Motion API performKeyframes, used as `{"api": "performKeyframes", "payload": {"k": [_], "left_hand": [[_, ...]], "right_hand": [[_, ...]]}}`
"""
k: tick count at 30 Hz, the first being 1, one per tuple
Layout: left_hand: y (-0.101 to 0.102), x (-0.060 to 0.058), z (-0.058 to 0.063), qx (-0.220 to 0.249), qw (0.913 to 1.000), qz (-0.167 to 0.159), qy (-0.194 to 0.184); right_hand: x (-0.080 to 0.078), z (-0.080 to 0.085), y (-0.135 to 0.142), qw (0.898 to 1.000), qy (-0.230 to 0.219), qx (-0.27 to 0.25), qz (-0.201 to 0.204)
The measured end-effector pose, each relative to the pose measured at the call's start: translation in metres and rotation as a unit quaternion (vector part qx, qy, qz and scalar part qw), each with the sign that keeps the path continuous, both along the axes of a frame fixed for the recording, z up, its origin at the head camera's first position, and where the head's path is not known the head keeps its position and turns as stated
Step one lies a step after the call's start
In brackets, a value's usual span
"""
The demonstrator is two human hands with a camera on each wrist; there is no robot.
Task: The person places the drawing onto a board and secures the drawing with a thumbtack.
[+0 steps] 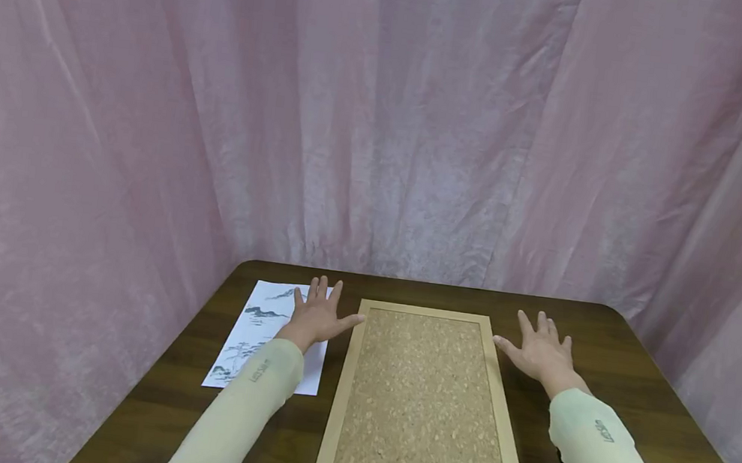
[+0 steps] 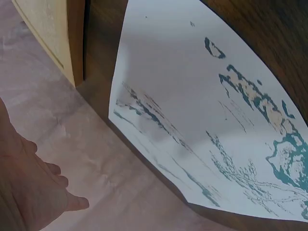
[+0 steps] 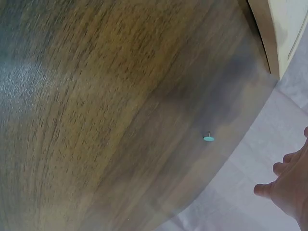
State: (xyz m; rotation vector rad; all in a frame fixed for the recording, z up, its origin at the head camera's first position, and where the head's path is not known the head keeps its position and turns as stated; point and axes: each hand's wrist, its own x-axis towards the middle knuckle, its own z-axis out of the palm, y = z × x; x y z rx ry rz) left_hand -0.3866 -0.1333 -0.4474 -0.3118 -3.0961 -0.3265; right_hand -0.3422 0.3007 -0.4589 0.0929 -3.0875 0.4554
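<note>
My left hand (image 1: 316, 319), fingers spread, is over the right part of a white paper sheet (image 1: 252, 332) printed with an ink landscape. Its thumb points toward the left frame edge of a corkboard (image 1: 427, 403) with a pale wooden border. In the left wrist view the hand stands apart from the sheet (image 2: 168, 62). On the board's other side, my right hand (image 1: 543, 355) is also spread, its thumb toward the frame, holding nothing. A pale green thumbtack (image 3: 208, 138) lies point up on the table in the right wrist view; the head view does not show it.
Everything lies on a dark brown wooden table (image 1: 281, 441) with rounded far corners. Pink curtains (image 1: 436, 133) hang behind the table and along both sides. The board's raised wooden edge (image 3: 269, 33) shows in the right wrist view.
</note>
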Motion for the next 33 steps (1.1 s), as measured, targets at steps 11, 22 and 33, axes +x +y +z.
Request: {"api": "performKeyframes", "payload": {"k": [11,22,33], "left_hand": [[-0.014,-0.001,0.007,0.018,0.9997,0.013,-0.009],[-0.031,-0.004,0.010,0.076,0.9966,0.029,-0.013],[-0.054,-0.010,0.009,0.113,0.9919,0.057,-0.012]], "right_hand": [[0.001,0.001,0.013,1.000,-0.002,-0.014,-0.009],[0.006,0.003,0.022,0.999,-0.005,-0.025,-0.019],[0.008,0.004,0.029,0.999,-0.010,-0.038,-0.031]]}}
